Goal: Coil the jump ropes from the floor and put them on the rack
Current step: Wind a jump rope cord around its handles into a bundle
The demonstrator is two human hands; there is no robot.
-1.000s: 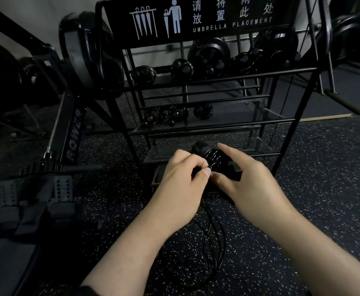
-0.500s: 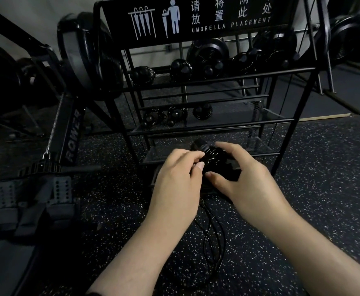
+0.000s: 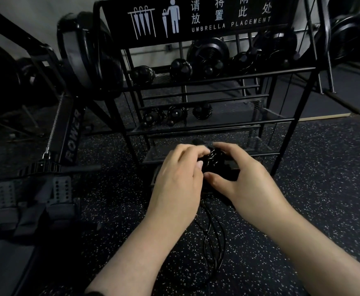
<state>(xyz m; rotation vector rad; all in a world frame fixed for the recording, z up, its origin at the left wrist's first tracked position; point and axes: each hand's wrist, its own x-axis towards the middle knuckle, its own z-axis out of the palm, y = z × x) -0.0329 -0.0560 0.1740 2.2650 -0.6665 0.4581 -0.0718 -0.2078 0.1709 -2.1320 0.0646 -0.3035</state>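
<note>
Nearest the viewer, two bare forearms are reaching forward over a dark speckled floor (image 3: 303, 189), and slack black cord loops (image 3: 214, 238) are trailing on it between the wrists. Just beyond, both hands are meeting around a black jump rope bundle (image 3: 214, 160) held just in front of the rack's lowest level. The left hand (image 3: 174, 184) is curling its fingers over the bundle's near-left side, apparently pinching a strand, though the exact contact is hidden. The right hand (image 3: 251, 184) is cupping the bundle from the right, thumb underneath and fingers arched over the top, grasping it. Judging from this, the coiling step is nearly wrapped up but not finished, since cord is still lying loose on the floor; the next move probably calls for gathering that slack into the coil, then setting it on a shelf. Beyond the hands, the black metal rack (image 3: 292, 116) is standing with mesh shelves: the middle shelf is holding three dark rounded bundles (image 3: 177, 115), probably coiled ropes, and the upper shelf is holding several more rounded black items (image 3: 181, 70), too dim to name. A sign (image 3: 196, 16) reading "UMBRELLA PLACEMENT" is topping the rack. To the far left, a rowing machine (image 3: 72, 133) is standing.
</note>
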